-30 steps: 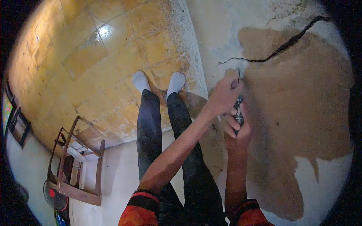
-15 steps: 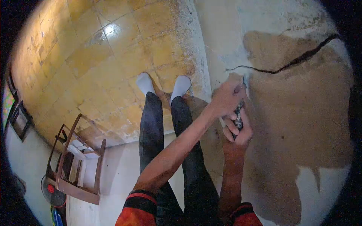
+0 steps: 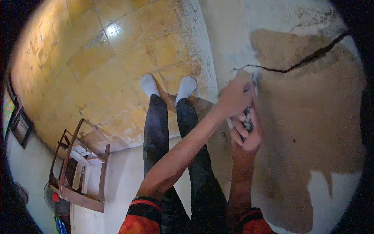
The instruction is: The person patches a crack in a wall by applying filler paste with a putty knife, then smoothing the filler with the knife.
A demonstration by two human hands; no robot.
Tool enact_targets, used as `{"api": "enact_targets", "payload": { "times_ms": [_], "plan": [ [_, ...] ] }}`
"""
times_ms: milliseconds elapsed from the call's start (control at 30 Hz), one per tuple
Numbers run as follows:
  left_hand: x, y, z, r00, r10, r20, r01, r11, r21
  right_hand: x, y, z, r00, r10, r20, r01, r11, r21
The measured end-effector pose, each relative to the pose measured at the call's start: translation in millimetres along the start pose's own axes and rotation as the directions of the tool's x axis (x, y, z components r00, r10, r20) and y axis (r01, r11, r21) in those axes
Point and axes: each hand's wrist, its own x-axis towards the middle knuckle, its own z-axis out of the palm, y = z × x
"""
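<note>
- Head view: left hand (image 3: 233, 97) closed over the upper end of the scraper (image 3: 248, 117), pressing it against the wall (image 3: 311, 117) just below the crack (image 3: 296, 66)
- Right hand (image 3: 246, 136), grip closed around the scraper's speckled handle
- Bare brown patch beside both hands; wooden chair (image 3: 82, 171) on the floor (image 3: 97, 58) well apart

I see a scraper (image 3: 249, 111) in both hands, dark speckled handle, mostly hidden by fingers. It's held against the wall (image 3: 311, 117), roughly in line with the forearms, blade end up at the left tip of a dark crack (image 3: 300, 64). Blade itself blurred. Bare brown patch (image 3: 307, 128) of stripped wall sits right beside it, white paint around it
</note>
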Motion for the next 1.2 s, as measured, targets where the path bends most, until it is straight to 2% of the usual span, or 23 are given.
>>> {"api": "enact_targets", "payload": {
  "times_ms": [67,167,233,267,367,467,567,633,667,767,867,967,1067,1167,1200],
  "plan": [
    [4.9,-4.8,-5.5,0.981,-0.176,0.079,0.184,0.977,-0.109,8.1,6.4,7.3,0.970,0.015,-0.243,-0.048,0.990,-0.131],
    [4.3,-6.0,-5.4,0.994,0.110,0.014,-0.110,0.992,0.055,1.4,-1.3,9.9,1.000,-0.011,-0.027,0.010,1.000,-0.020],
    [7.5,-14.7,-2.8,0.996,0.075,-0.051,-0.076,0.997,-0.016,9.6,3.3,5.6,0.989,0.020,-0.149,-0.036,0.994,-0.106],
    [3.6,-24.6,1.3,0.999,0.014,-0.036,-0.015,0.999,-0.031,8.7,7.7,-3.0,0.972,0.037,-0.230,-0.073,0.986,-0.151],
    [17.3,-56.2,-3.9,0.981,-0.181,0.073,0.179,0.983,0.026,55.8,38.3,-30.3,0.987,0.067,-0.146,-0.092,0.980,-0.176],
    [1.7,-94.7,9.0,0.992,-0.110,0.070,0.105,0.992,0.074,37.7,38.1,-40.7,0.972,0.067,-0.227,-0.164,0.882,-0.442],
    [-42.2,-86.2,5.5,0.936,-0.338,0.101,0.348,0.931,-0.112,15.1,24.1,-55.7,0.980,0.062,-0.190,-0.178,0.702,-0.689],
    [-63.8,-76.6,9.2,0.940,-0.341,0.003,0.340,0.940,0.024,1.1,10.1,-46.8,0.990,0.016,-0.143,-0.139,0.362,-0.922],
    [-70.6,-72.5,10.1,0.939,-0.342,-0.041,0.344,0.934,0.092,-4.1,6.6,-50.4,0.996,-0.024,-0.092,-0.084,0.215,-0.973],
    [-68.5,-32.5,10.4,0.956,-0.292,-0.017,0.292,0.956,-0.016,-11.6,0.3,-69.4,0.976,-0.166,0.144,0.115,-0.172,-0.978],
    [-62.4,20.1,11.8,0.990,-0.111,-0.086,0.105,0.992,-0.067,-18.3,-8.0,-64.0,0.924,-0.249,0.289,0.270,-0.109,-0.957],
    [-62.9,48.5,13.2,0.988,-0.148,-0.040,0.145,0.988,-0.061,-38.7,-21.5,-32.1,0.957,-0.233,0.171,0.223,0.219,-0.950],
    [-68.7,52.9,14.6,0.996,-0.028,-0.086,0.034,0.997,0.069,-54.4,-26.6,-30.0,0.981,-0.165,0.104,0.169,0.447,-0.878],
    [-64.0,56.3,5.2,0.978,-0.197,0.071,0.190,0.977,0.094,-63.3,-35.5,-5.9,0.999,-0.030,-0.032,-0.002,0.698,-0.716],
    [-61.0,55.7,2.7,0.974,-0.216,0.076,0.214,0.976,0.035,-60.9,-35.4,-3.1,0.999,-0.006,-0.045,-0.024,0.772,-0.635]
  ]
}}
